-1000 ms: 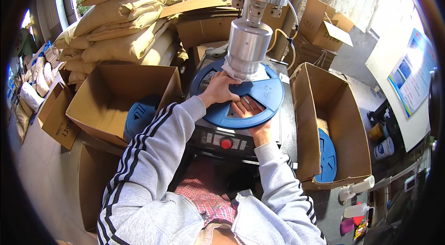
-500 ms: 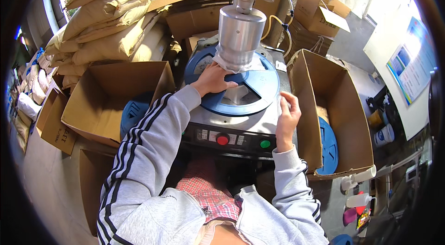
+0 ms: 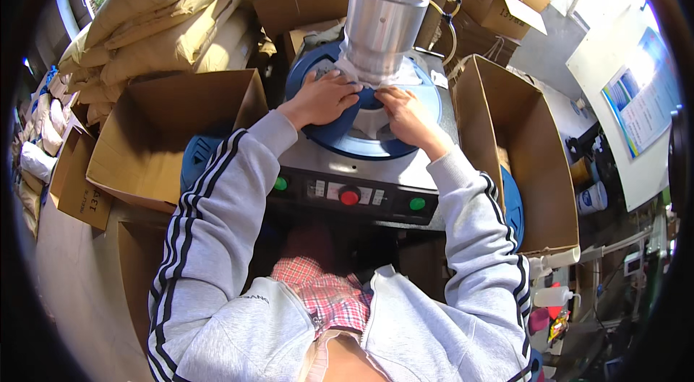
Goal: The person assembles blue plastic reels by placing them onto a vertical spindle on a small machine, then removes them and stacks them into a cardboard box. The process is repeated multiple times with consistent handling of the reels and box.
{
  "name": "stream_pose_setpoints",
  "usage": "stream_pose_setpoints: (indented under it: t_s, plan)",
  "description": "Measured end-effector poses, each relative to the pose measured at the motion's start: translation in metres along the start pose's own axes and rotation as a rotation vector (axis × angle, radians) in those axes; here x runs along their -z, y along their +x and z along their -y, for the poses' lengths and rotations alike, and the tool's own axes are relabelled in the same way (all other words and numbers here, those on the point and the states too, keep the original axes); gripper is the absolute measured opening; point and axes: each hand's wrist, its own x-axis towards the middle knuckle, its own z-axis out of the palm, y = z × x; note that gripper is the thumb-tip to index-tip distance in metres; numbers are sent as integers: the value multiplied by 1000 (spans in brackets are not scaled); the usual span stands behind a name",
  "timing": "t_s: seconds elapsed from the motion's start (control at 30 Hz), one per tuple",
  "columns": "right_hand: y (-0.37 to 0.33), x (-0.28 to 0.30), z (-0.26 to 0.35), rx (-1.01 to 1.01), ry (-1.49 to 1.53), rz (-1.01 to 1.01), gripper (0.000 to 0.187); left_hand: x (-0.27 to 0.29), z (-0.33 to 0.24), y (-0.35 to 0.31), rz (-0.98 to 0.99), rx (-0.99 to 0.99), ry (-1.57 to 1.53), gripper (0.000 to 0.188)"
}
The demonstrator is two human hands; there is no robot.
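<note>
A blue plastic reel (image 3: 338, 138) lies flat on the machine's metal table, its cut-out windows showing a pale surface. Above its hub stands a silver metal cylinder (image 3: 384, 24), with crumpled clear film (image 3: 370, 73) around its lower end. My left hand (image 3: 323, 99) rests on the left of the reel, fingers extended toward the cylinder's base. My right hand (image 3: 410, 118) reaches over the reel's right side, its fingertips touching beside the hub just under the cylinder. Both hands have their fingers stretched out. The cylinder's bottom contact with the reel is partly hidden by fingers and film.
The front panel carries a red button (image 3: 349, 195) and green buttons (image 3: 417, 204). Cardboard boxes stand left (image 3: 144, 158) and right (image 3: 546, 165), each with a blue reel inside. Stacked tan sacks (image 3: 173, 20) rise behind left; folded cardboard (image 3: 303, 2) lies at the back.
My right hand has moved from the machine's front right edge up onto the reel beside the cylinder. My left hand has shifted slightly left on the reel. The view has tilted a little.
</note>
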Motion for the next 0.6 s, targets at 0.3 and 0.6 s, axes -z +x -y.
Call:
stream_pose_setpoints:
  t_s: [0.3,0.6]
  plan:
    - [-137,49,36,-408,519,-586,55,-1,25,-138,-580,195,-380,64]
    - [-222,-44,47,-678,507,-372,83,-88,27,-223,-367,511,-652,105]
